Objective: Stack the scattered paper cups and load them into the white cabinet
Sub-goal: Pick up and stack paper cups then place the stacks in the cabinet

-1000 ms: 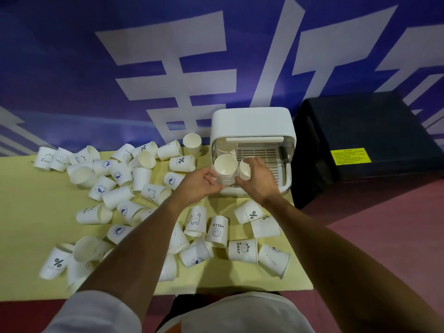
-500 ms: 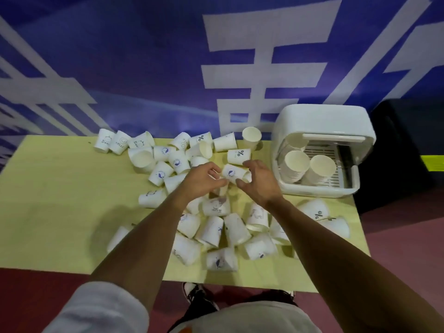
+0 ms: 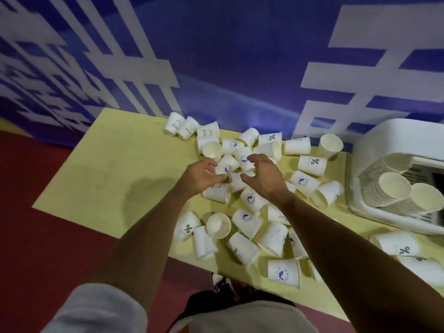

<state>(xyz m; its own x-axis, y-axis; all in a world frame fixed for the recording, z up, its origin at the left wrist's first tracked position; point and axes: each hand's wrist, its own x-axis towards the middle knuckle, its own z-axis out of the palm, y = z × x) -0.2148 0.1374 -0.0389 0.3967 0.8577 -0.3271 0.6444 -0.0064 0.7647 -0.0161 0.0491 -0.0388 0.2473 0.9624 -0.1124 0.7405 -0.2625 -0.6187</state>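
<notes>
Several white paper cups point(image 3: 247, 221) lie scattered on the yellow table point(image 3: 115, 169), most on their sides. My left hand point(image 3: 201, 175) and my right hand point(image 3: 263, 176) hover over the middle of the pile, fingers spread and curled, with a lying cup point(image 3: 236, 181) between them. Neither hand holds a cup. At the right edge stands the white cabinet point(image 3: 394, 143), open at the front. Two stacks of cups point(image 3: 394, 191) lie inside it, mouths facing me.
A blue wall with large white characters point(image 3: 240, 56) rises right behind the table. One cup point(image 3: 330, 146) stands upright near the cabinet. Red floor point(image 3: 48, 236) lies to the left and below. My shoes point(image 3: 223, 284) show under the table's near edge.
Both hands left the cabinet, where they had set down stacks, and moved left over the scattered cups. My view swung left, so the cabinet now sits at the right edge.
</notes>
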